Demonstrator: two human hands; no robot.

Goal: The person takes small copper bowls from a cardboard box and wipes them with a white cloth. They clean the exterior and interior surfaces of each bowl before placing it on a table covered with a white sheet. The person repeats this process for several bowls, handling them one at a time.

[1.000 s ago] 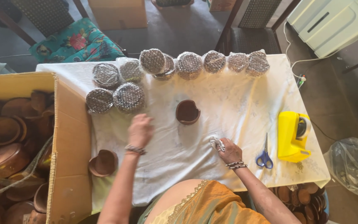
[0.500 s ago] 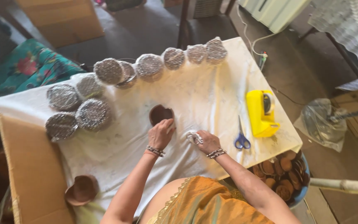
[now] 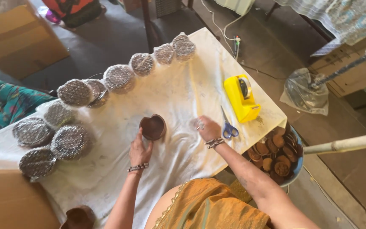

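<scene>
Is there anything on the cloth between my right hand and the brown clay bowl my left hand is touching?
Nothing visible. Only bare white cloth lies between the right hand and the bowl, which the left hand touches.

Left hand: my left hand (image 3: 140, 149) rests on the white cloth (image 3: 178, 97), fingers touching the near side of the brown clay bowl (image 3: 152, 126).
Right hand: my right hand (image 3: 207, 127) is closed around a small clear crumpled scrap; I cannot tell what it is.
Scissors: blue-handled scissors (image 3: 228, 125) lie just beside my right hand.
Tape dispenser: a yellow tape dispenser (image 3: 242, 98) sits near the table's right edge.
Wrapped bundles: round bubble-wrapped bundles (image 3: 119, 78) line the far edge and cluster at the left.
Tub: a blue tub (image 3: 298, 163) of clay pieces stands below the table's right corner.
Box: a cardboard box (image 3: 5, 201) at the lower left.
</scene>
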